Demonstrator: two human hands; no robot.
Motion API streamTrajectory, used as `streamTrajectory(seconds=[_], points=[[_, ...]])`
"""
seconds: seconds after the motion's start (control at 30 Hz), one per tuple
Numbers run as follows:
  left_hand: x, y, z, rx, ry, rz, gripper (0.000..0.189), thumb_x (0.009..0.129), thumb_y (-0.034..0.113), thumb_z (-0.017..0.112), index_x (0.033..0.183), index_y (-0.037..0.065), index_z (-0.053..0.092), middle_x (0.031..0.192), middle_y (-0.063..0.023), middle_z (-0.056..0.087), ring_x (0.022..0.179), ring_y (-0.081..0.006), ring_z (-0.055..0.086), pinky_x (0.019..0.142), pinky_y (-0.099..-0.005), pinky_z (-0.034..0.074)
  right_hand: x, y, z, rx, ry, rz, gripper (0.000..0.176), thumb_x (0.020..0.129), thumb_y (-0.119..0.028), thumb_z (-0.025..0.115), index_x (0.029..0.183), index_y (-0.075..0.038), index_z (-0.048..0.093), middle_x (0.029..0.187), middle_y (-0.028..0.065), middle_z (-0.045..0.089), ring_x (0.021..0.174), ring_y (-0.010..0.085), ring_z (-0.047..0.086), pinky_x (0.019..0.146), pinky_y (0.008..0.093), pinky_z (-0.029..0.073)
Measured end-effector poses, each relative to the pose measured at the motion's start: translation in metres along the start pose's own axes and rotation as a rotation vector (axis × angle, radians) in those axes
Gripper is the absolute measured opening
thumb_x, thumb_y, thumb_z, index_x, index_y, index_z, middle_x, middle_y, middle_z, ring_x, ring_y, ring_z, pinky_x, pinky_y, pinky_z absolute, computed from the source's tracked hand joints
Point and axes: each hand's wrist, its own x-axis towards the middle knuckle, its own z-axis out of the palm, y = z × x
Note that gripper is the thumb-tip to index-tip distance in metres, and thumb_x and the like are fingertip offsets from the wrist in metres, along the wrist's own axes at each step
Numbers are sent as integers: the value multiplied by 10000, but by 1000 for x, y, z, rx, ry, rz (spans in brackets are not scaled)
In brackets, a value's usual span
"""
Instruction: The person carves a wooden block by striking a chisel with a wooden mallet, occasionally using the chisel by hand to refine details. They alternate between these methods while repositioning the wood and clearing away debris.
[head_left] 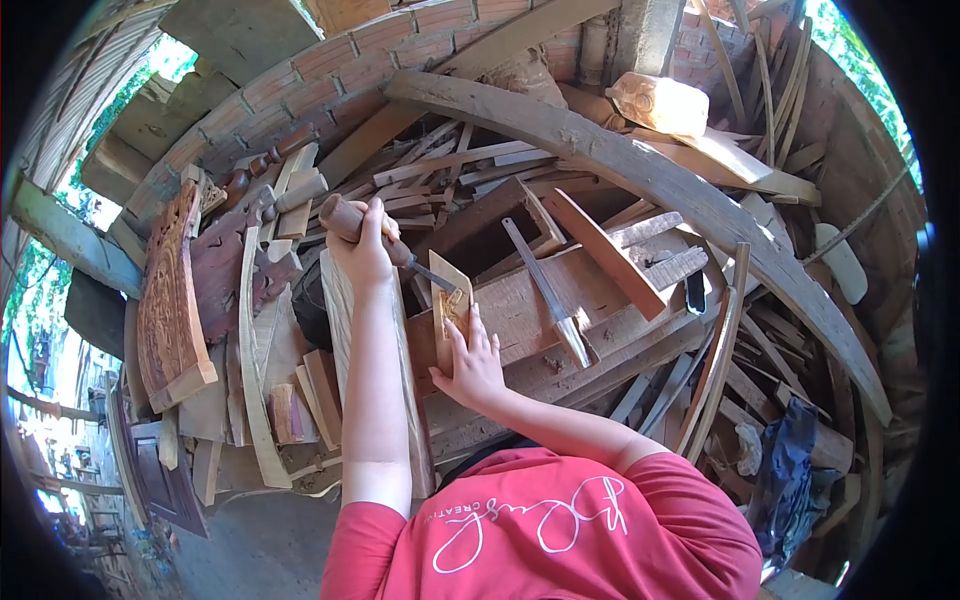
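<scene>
My left hand [368, 250] is closed around the wooden handle of a chisel [436, 279]. Its metal blade slants down to the right, and the tip meets a small flat piece of wood [448, 272]. A lighter, yellowish cut patch shows on that piece beside the tip. My right hand [474, 368] lies on the lower part of the same piece, fingers stretched out and apart. The piece rests against a thick wooden beam [520, 335]. To the right, a long metal tool [541, 284] with a wider curved end lies on the wood.
A reddish board [607, 254] stands slanted behind the metal tool. Left of my arm lean a carved wooden panel [172, 300] and a curved strip [256, 370]. A large curved beam [640, 160] arches across the back. Dark plastic [785, 480] lies among scraps at right.
</scene>
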Motion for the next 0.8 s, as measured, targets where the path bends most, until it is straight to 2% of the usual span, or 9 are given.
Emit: streamTrajectory(seconds=[0.37,0.57,0.63,0.8], points=[[-1,2,7,63,-3,-24,149,802,30,570,702,43,460,532,-33,474,443,-111,458,442,-236,372,0,2,0,19,1,-20,808,660,-365,679,1325,-120,290,1370,302,146,1228,423,283,957,567,270],[3,3,7,89,-6,-12,152,801,36,576,699,43,463,532,-35,479,434,-110,459,439,-237,378,0,1,-3,38,-15,-28,783,673,-366,674,1334,-190,293,1370,311,132,1235,432,273,955,570,268],[3,2,7,76,-7,-10,153,800,38,578,698,44,465,531,-35,479,432,-109,458,437,-239,378,0,2,-3,66,-30,-18,769,677,-359,666,1341,-224,302,1383,298,125,1260,429,233,953,580,262],[4,-1,5,106,6,-28,159,804,48,587,702,47,465,530,-36,482,432,-110,462,439,-240,382,0,1,-4,45,-32,-31,771,676,-363,670,1337,-221,301,1374,309,128,1248,434,251,952,577,267]])
